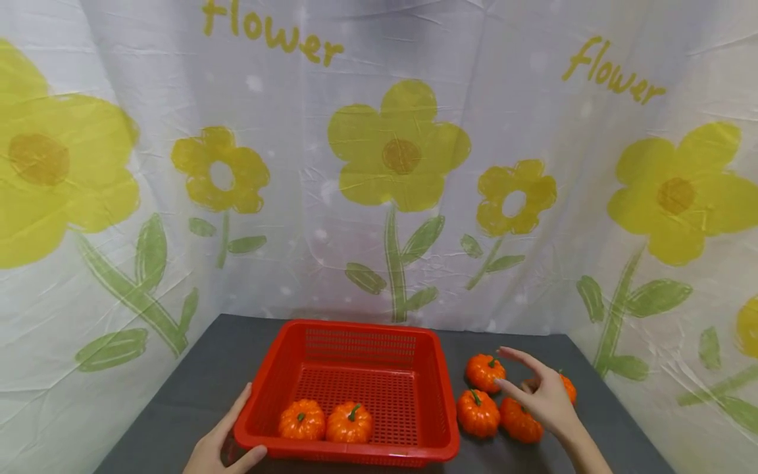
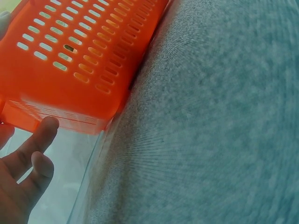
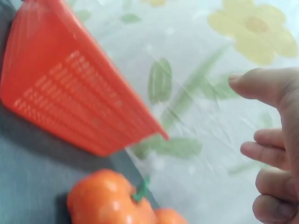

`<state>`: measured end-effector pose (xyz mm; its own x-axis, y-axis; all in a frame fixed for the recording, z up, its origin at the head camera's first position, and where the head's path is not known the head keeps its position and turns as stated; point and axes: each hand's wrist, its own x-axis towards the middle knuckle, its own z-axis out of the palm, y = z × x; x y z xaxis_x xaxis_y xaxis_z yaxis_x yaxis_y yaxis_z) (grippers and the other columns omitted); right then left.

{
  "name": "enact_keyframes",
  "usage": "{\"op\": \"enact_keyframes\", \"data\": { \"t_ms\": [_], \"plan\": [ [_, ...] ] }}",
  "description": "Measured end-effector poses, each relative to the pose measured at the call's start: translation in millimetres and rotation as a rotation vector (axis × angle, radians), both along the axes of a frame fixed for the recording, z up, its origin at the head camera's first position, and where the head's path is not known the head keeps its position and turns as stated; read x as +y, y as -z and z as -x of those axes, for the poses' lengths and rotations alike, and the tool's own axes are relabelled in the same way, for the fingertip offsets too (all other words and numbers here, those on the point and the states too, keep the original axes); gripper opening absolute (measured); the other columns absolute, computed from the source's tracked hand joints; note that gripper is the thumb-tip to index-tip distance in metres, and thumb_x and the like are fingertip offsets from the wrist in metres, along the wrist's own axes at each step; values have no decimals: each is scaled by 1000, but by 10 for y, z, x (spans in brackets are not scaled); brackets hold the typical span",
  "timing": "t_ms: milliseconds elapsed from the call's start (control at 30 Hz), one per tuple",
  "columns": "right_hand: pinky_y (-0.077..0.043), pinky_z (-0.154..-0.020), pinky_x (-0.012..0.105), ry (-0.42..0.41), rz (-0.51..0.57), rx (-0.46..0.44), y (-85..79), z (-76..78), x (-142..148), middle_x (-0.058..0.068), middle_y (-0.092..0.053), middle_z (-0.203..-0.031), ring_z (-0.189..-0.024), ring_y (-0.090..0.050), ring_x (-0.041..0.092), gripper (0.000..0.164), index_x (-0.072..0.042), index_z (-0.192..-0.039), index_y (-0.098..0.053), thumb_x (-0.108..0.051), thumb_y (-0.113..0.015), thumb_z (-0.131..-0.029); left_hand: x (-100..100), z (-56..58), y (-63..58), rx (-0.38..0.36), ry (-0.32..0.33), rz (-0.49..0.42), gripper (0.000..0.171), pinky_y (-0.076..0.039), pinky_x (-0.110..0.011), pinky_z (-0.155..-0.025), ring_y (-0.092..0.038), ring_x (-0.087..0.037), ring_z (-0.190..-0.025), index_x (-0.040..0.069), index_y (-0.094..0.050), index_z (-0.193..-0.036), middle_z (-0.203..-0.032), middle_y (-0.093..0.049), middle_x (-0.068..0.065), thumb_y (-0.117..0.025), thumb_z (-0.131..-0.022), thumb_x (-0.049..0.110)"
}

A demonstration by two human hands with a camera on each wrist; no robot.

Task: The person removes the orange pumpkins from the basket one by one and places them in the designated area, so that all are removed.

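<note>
A red plastic basket [image 1: 438, 395] with slotted walls stands in front of me. Two small orange pumpkins [image 1: 302, 420] with green stems lie inside, along its front wall. My left hand [image 1: 220, 438] holds the basket's front left corner, thumb at the front rim and fingers along the left wall. Right of the basket is a cluster of several more pumpkins [image 1: 478, 413]. Over that cluster hovers my right hand [image 1: 547, 401], thumb and index finger spread apart with nothing between them. It hides part of the pumpkins at the back right.
A dark grey cloth-like table surface [image 1: 177, 401] lies under everything. White curtains [image 1: 296, 263] printed with yellow flowers hang around its back and sides. In the right wrist view, the basket's slotted side wall [image 3: 88, 102] rises beside the pumpkins.
</note>
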<state>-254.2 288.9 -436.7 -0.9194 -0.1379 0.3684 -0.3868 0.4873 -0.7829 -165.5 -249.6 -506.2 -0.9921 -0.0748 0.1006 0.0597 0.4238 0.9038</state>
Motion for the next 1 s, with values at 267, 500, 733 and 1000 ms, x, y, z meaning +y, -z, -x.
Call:
{"op": "enact_keyframes", "data": {
  "t_ms": [267, 500, 733, 1000],
  "plan": [
    [-26, -41, 23, -173, -51, 93, -25, 112, -376, -2, -73, -116, -47, -17, -5, 59, -24, -142, -65, -19, -89, -88, 29, 2, 23, -33, -3, 12, 97, -60, -31, -86, -56, -44, -138, 13, -25, -170, -168, -35, -21, -81, -95, 37],
    [-25, -43, 21, -276, -115, 130, -143, 237, -741, 2, -66, -86, -47, -15, -5, 61, -18, -147, -63, -22, -87, -90, 31, -15, 38, -54, -3, 0, 98, -61, -34, -86, -55, -46, -138, 17, -22, -171, -169, -32, -22, -81, -95, 38],
    [-23, -46, 20, -363, -147, 185, -292, 397, -1095, 6, -73, -106, -48, -15, -4, 60, -8, -144, -65, -18, -88, -89, -24, -27, 12, -47, -35, 96, 100, -55, -25, -69, -70, -20, -103, 20, -22, -171, -166, -40, -23, -82, -94, 41],
    [-24, -46, 23, -422, -163, 128, -438, 487, -1372, 5, -55, -79, -48, -14, 0, 61, -15, -147, -64, -20, -87, -91, -11, -15, 16, 14, -35, 166, 99, -44, -26, -57, -53, -5, -68, 22, -24, -171, -151, -56, -23, -82, -93, 39]
  ]
}}
